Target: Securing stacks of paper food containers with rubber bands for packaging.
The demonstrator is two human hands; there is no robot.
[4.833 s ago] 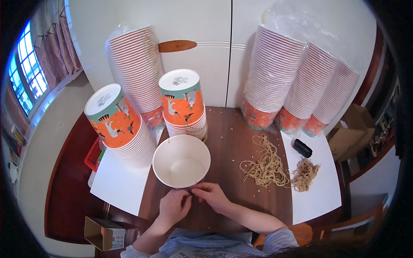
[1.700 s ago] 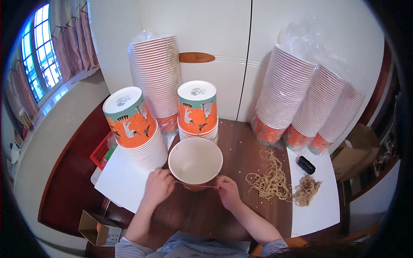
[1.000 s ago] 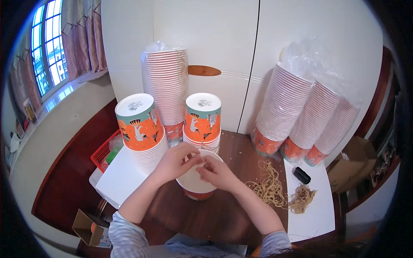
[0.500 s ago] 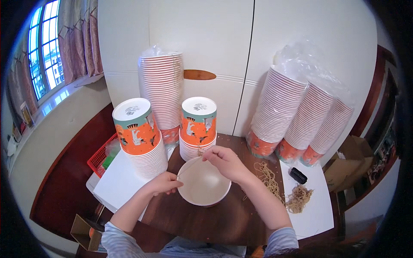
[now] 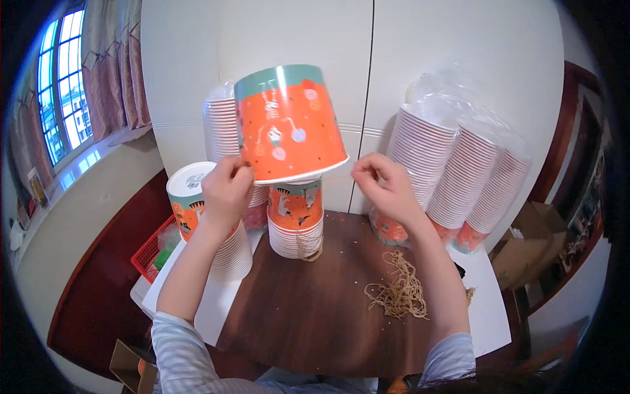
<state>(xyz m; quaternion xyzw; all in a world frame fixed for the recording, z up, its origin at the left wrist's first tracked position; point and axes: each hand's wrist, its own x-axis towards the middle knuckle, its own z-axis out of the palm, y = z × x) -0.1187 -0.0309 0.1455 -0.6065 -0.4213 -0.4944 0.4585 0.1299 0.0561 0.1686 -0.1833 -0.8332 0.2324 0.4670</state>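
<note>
An orange paper bucket with a teal band hangs upside down above a short stack of the same buckets. My left hand pinches its white rim at the left. My right hand is at the rim's right edge with the fingers curled; whether it grips the rim or a thin string is unclear. A thin loop of string hangs down the front of the short stack.
A pile of loose tan strings lies on the brown table. Another bucket stack stands at the left above a red basket. Tall wrapped stacks lean at the right. A cardboard box sits below.
The bucket stood mouth-up on the table between my hands. It has been lifted, turned upside down and brought over the middle stack.
</note>
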